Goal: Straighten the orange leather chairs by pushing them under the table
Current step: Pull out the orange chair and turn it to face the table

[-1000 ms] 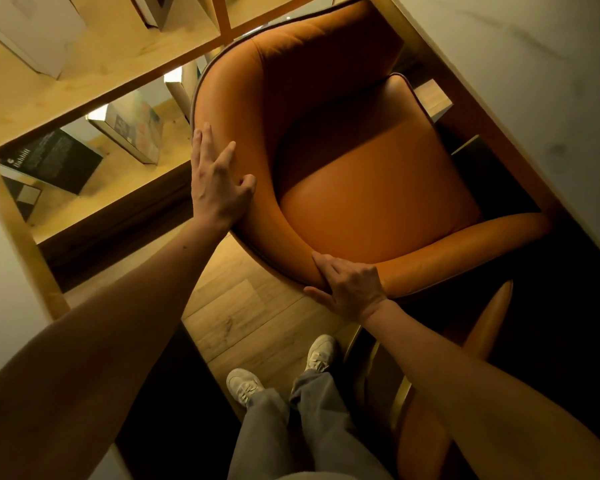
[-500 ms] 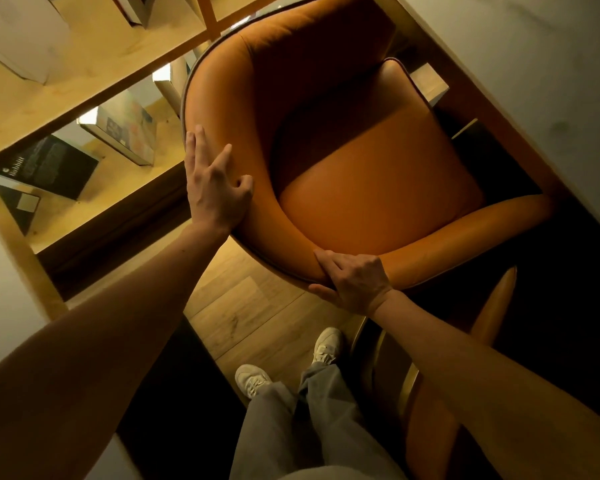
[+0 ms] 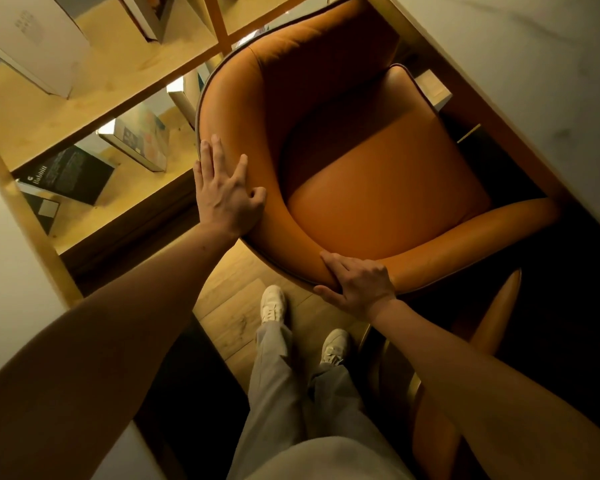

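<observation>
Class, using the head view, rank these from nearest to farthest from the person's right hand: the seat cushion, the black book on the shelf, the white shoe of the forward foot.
From the right hand:
1. Seat cushion, just above it.
2. White shoe, lower left on the floor.
3. Black book, far left on the shelf.

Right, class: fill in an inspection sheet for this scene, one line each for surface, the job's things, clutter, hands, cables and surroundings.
Surface: pale table at right; wood floor below.
Job's things: orange chair, front partly under the table edge; second orange chair at lower right, mostly hidden.
Clutter: nothing seen on the visible table top.
Hands: left hand flat on the chair's curved back; right hand gripping its rim.
Cables: nothing seen.
Surroundings: lit shelves with books at left; white shoes on the floor.
</observation>
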